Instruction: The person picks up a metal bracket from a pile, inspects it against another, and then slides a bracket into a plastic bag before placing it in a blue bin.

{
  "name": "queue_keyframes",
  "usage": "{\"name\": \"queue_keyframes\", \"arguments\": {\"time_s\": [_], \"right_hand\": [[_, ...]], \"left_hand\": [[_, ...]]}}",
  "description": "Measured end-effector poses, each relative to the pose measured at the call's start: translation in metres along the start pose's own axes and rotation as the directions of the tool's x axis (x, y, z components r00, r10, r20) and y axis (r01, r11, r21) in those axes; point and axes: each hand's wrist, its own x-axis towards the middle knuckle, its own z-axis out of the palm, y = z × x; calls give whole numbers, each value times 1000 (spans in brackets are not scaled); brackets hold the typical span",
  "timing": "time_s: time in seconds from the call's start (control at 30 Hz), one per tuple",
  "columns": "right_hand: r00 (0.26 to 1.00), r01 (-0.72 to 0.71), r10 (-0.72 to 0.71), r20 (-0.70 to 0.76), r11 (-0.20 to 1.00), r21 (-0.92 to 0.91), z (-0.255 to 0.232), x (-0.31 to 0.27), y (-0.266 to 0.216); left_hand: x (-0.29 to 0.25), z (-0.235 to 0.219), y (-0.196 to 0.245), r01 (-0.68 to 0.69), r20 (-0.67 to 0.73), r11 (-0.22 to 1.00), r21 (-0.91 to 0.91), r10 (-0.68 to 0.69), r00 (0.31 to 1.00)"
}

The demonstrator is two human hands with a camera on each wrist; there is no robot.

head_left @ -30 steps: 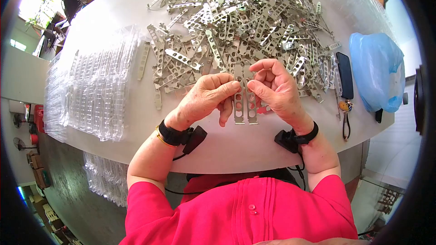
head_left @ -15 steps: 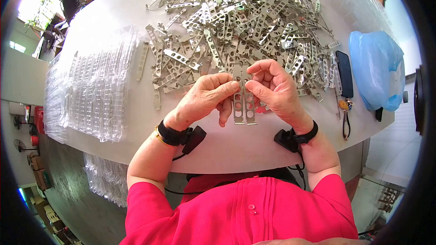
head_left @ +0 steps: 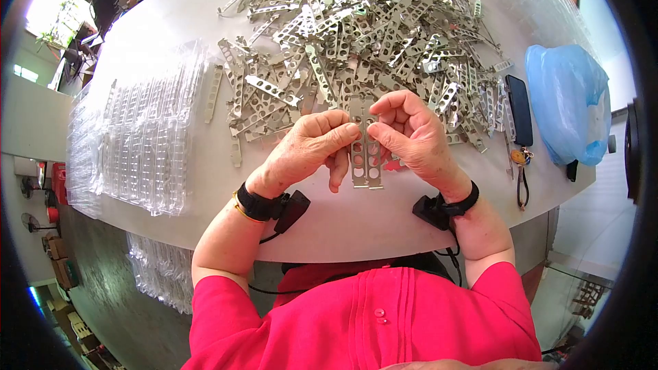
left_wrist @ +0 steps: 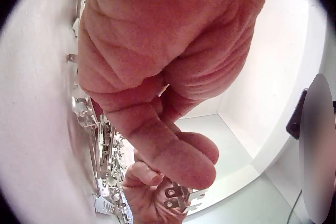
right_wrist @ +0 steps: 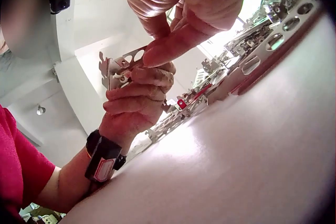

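Observation:
Two flat metal brackets with rows of round holes stand side by side between the hands in the head view. My left hand [head_left: 308,147] pinches the left bracket [head_left: 358,159] by thumb and fingers. Thumb and curled fingers of my right hand [head_left: 419,140] grip the right bracket [head_left: 374,173]. The brackets' long edges lie close together, their bent ends toward the body. From the right wrist, the bracket ends [right_wrist: 111,71] show above the fingers of the left hand. In the left wrist view the left fingers hide most of the metal.
A big heap of similar brackets [head_left: 384,41] covers the table [head_left: 343,226] beyond the hands. Clear plastic trays [head_left: 147,137] are stacked at left. On the right lie a phone [head_left: 519,111], keys [head_left: 521,157] and a blue plastic bag [head_left: 565,106].
The bracket in the right hand has moved left toward the other one, narrowing the gap between them. Both hands keep their pinch and have barely shifted.

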Motion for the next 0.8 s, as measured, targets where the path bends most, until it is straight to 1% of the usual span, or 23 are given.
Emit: {"name": "queue_keyframes", "arguments": {"time_s": [0.17, 0.27, 0.33, 0.47, 0.53, 0.8], "right_hand": [[1000, 8, -8, 4, 999, 48, 1, 1, 3], [1000, 9, -9, 18, 999, 47, 0, 1, 2], [1000, 7, -8, 16, 999, 43, -1, 1, 3], [1000, 1, -1, 12, 1000, 27, 0, 1, 1], [1000, -3, 3, 12, 1000, 24, 0, 1, 0], [1000, 14, -14, 13, 1000, 25, -1, 1, 2]], "left_hand": [[0, -2, -3, 9, 10, 1000, 26, -9, 1000], [0, -1, -1, -5, 17, 999, 36, 4, 1000], [0, 2, 0, -15, -7, 1000, -10, 15, 1000], [0, 1, 0, -16, -6, 1000, -9, 16, 1000], [-1, -1, 1, 6, 26, 1000, 27, -7, 1000], [-1, -1, 1, 10, 23, 1000, 19, -11, 1000]]}}
